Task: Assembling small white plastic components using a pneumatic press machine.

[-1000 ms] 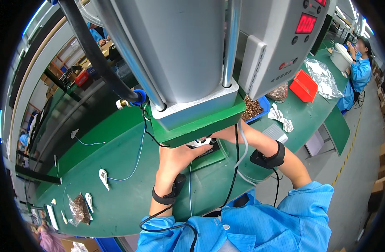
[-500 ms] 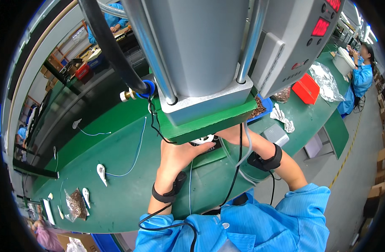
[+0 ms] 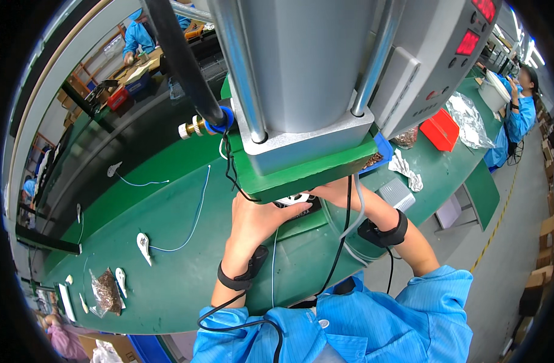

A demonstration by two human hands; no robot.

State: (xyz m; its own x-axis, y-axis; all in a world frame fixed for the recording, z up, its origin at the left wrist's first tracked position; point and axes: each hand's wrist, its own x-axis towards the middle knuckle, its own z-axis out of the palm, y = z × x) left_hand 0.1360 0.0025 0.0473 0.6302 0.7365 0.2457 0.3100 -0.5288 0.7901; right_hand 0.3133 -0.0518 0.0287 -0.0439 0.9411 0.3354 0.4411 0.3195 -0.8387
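Beneath the green block of a bench press (image 3: 313, 172), a white plastic piece (image 3: 294, 198) with dark openings sits at a black fixture (image 3: 310, 212). My left hand (image 3: 256, 221) closes on its near left side, thumb laid along the edge. My right hand (image 3: 334, 192) reaches in from the right, close against the piece; the block hides most of its fingers. The block also covers the piece's far part and my left fingers. A thin pale cable (image 3: 274, 260) runs from near my left thumb toward the table's front edge.
On the green table (image 3: 186, 290) lie white cabled parts (image 3: 144, 247) and a bag of small brown parts (image 3: 109, 291). To the right are a foot-pedal-like grey box (image 3: 397, 193), a white glove (image 3: 405, 169), a blue bin (image 3: 383, 151) and a red bin (image 3: 439, 130). Co-workers sit farther off.
The view has shifted slightly, so the press appears farther right. My hands stay at the white piece under the block. A co-worker at the far right has moved an arm.
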